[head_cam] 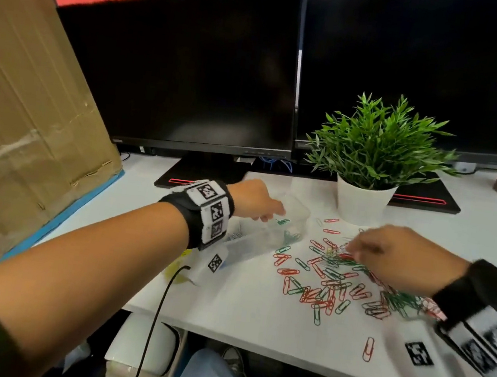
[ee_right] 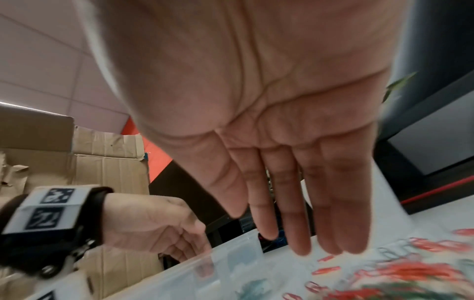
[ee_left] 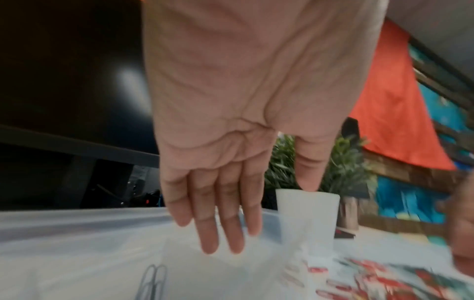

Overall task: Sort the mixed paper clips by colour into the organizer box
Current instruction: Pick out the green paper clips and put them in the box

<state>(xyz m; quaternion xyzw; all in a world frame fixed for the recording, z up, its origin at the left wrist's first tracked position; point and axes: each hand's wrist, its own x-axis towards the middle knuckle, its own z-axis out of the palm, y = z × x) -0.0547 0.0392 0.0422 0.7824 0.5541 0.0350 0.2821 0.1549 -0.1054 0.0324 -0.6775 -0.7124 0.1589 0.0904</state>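
A clear plastic organizer box (head_cam: 252, 245) lies on the white desk, left of a loose pile of red, green and silver paper clips (head_cam: 329, 281). My left hand (head_cam: 272, 212) hovers over the box's far end with straight fingers, holding nothing in the left wrist view (ee_left: 266, 213). A green clip (head_cam: 283, 222) sits just under its fingertips, above a compartment holding several green clips (head_cam: 291, 236). Grey clips (ee_left: 153, 280) lie in a nearer compartment. My right hand (head_cam: 356, 250) reaches over the pile's far side, its fingers straight and empty in the right wrist view (ee_right: 282, 233).
A potted plant in a white pot (head_cam: 362, 203) stands just behind the pile. Two dark monitors (head_cam: 191, 86) fill the back, and a big cardboard box (head_cam: 27, 127) stands at the left. One red clip (head_cam: 368, 348) lies near the desk's front edge.
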